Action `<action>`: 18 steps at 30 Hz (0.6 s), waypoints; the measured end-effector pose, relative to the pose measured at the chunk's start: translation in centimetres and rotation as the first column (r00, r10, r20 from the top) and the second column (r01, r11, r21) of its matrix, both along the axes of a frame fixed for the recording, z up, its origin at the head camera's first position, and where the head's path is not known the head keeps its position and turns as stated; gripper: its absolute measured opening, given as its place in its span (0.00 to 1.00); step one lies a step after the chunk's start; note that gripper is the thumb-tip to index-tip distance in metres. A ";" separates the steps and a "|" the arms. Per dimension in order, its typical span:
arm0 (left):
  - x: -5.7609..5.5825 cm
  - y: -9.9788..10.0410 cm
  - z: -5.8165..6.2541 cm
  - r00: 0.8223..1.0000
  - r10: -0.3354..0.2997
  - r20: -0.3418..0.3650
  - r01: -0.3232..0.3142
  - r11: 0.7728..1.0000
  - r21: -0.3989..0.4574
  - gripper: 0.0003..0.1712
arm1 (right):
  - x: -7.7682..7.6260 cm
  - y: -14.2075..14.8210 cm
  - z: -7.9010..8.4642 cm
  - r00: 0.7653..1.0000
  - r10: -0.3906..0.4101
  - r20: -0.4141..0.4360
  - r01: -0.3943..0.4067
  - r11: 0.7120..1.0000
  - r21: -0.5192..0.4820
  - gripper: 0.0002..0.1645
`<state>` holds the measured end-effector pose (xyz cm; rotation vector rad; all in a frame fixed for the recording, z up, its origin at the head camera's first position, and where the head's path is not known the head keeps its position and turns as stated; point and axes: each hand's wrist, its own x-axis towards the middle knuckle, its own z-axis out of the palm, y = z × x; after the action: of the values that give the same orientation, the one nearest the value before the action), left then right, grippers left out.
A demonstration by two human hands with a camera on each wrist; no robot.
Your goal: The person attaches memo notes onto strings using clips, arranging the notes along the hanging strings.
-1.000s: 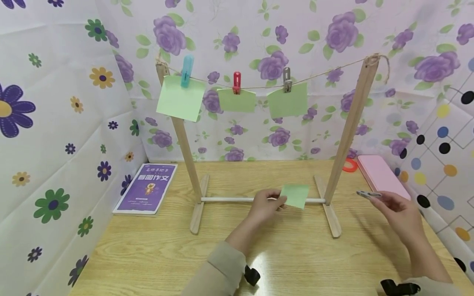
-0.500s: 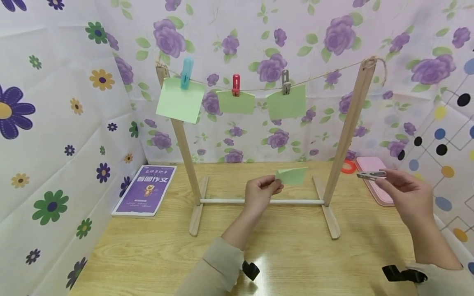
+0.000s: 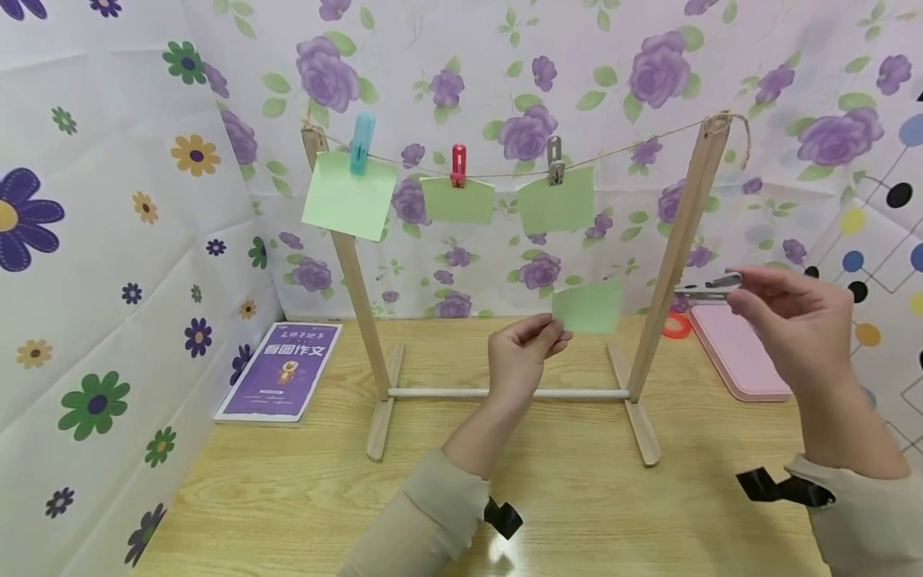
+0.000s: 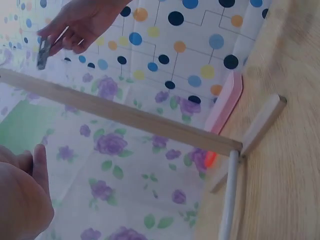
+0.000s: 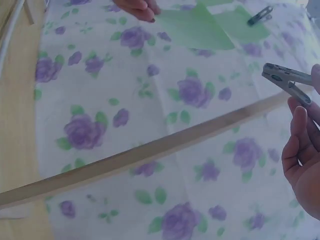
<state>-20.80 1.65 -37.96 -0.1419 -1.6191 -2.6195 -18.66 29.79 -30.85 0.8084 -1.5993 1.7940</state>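
In the head view my left hand (image 3: 525, 353) pinches a green paper note (image 3: 590, 308) by its left edge, held up between the two posts, below the string. My right hand (image 3: 800, 332) pinches a grey clothespin (image 3: 710, 284) between thumb and fingers, beside the right post; the right wrist view shows the clothespin (image 5: 287, 80) from closer by. Three green notes hang from the twine (image 3: 620, 148), under a blue clothespin (image 3: 362, 144), a red clothespin (image 3: 458, 166) and a grey clothespin (image 3: 554, 160). The left wrist view shows only part of the left hand (image 4: 25, 195).
A wooden stand with a left post (image 3: 360, 296), a right post (image 3: 674, 248) and a white crossbar (image 3: 440, 393) is on the table (image 3: 303, 497). A purple book (image 3: 281, 373) lies at left. A pink case (image 3: 739, 353) and red ring (image 3: 676, 325) lie at right.
My left hand has raised the green note from near the crossbar towards the string. My right hand has lifted the grey clothespin up alongside the right post.
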 end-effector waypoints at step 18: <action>0.4 2.9 5.0 0.974 0.012 -0.225 0.015 0.993 0.115 0.06 | -1.4 -4.7 13.3 0.937 0.037 -0.347 0.052 0.969 0.242 0.15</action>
<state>-20.42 4.50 -33.00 -0.4177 -1.3908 -2.5791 -20.09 25.05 -17.52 1.1626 -1.5962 1.3625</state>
